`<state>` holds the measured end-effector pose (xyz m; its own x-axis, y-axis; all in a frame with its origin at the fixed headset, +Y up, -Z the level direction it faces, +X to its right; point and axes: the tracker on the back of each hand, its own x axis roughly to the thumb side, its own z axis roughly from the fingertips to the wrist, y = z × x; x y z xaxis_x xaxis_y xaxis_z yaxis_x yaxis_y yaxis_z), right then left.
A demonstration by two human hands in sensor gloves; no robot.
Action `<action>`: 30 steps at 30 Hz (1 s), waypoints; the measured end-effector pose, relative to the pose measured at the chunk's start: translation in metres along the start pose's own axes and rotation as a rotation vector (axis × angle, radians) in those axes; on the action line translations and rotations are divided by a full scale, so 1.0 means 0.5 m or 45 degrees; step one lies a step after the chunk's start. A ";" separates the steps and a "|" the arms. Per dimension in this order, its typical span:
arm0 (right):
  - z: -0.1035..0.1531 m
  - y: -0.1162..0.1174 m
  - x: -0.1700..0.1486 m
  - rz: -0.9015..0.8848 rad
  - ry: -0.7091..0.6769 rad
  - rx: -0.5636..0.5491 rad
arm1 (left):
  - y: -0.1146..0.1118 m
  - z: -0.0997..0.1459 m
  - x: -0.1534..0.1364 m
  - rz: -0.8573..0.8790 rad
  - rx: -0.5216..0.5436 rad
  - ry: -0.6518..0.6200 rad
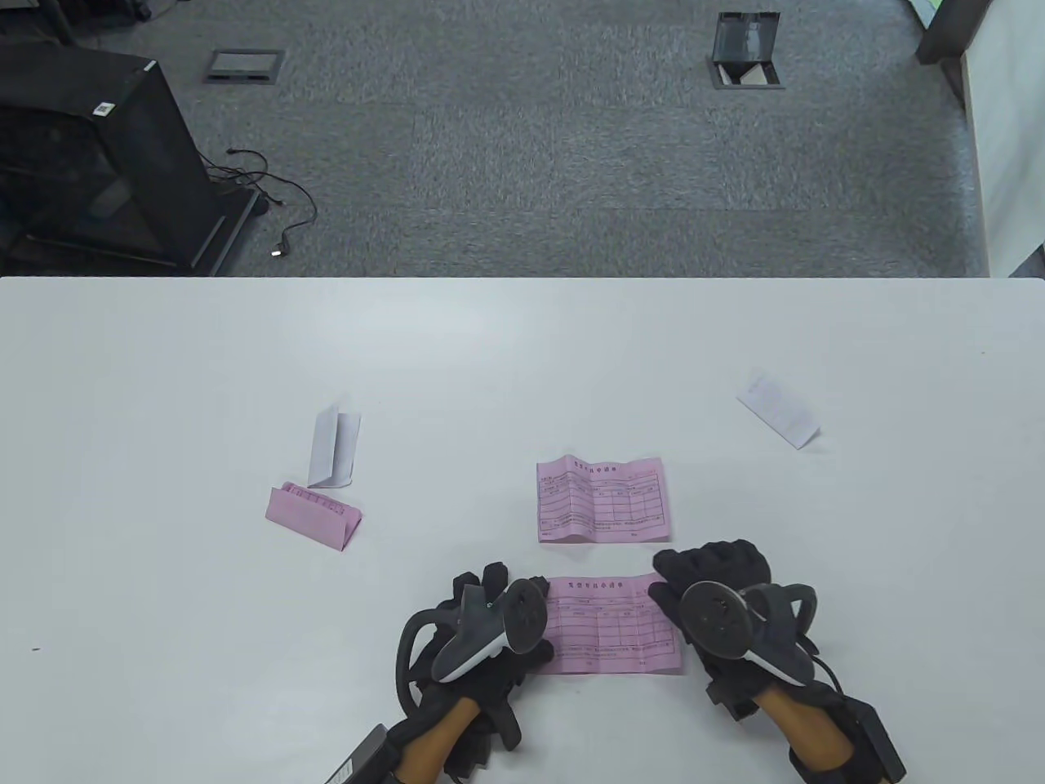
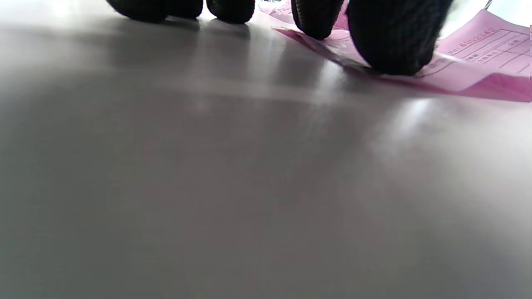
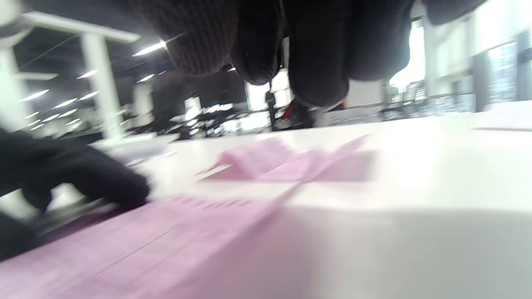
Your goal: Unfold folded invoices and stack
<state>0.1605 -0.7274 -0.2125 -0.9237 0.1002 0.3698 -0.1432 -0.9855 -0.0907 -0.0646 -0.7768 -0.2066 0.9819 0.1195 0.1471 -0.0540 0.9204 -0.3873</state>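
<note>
An unfolded pink invoice [image 1: 612,627] lies flat near the table's front edge between my hands. My left hand [image 1: 490,584] is at its left edge; in the left wrist view two fingertips [image 2: 390,50] press on the paper [image 2: 478,62]. My right hand [image 1: 706,567] is at the sheet's top right corner; in the right wrist view its fingers [image 3: 316,62] hang just above the table, holding nothing. A second unfolded pink invoice [image 1: 602,498] lies just behind. A folded pink invoice [image 1: 314,514] and a folded white one [image 1: 333,449] lie to the left, and another folded white one [image 1: 780,410] to the right.
The white table [image 1: 522,351] has its far edge across the middle of the table view, with grey carpet beyond. A black cabinet [image 1: 90,155] stands on the floor at the far left.
</note>
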 end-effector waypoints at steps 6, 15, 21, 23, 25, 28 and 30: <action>-0.030 0.050 0.095 0.120 -0.200 0.257 | 0.000 -0.001 0.003 -0.002 -0.007 -0.007; -0.047 0.109 0.137 0.204 -0.217 0.373 | -0.001 -0.004 0.012 -0.026 -0.022 -0.015; -0.038 0.102 0.103 0.321 -0.165 0.376 | -0.002 -0.004 0.011 -0.023 -0.030 -0.015; -0.031 0.098 0.079 0.346 -0.136 0.365 | -0.002 -0.004 0.009 -0.016 -0.027 -0.012; -0.023 0.094 0.054 0.360 -0.106 0.358 | -0.001 -0.003 0.005 0.005 -0.027 -0.013; -0.010 0.088 0.013 0.357 -0.043 0.365 | 0.001 -0.004 0.000 0.023 -0.044 -0.013; -0.003 0.083 -0.015 0.362 0.003 0.376 | 0.002 -0.004 0.000 0.001 -0.051 -0.017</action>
<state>0.1607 -0.7687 -0.2205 -0.9126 -0.1821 0.3662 0.2258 -0.9709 0.0801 -0.0640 -0.7765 -0.2091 0.9793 0.1258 0.1587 -0.0475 0.9045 -0.4238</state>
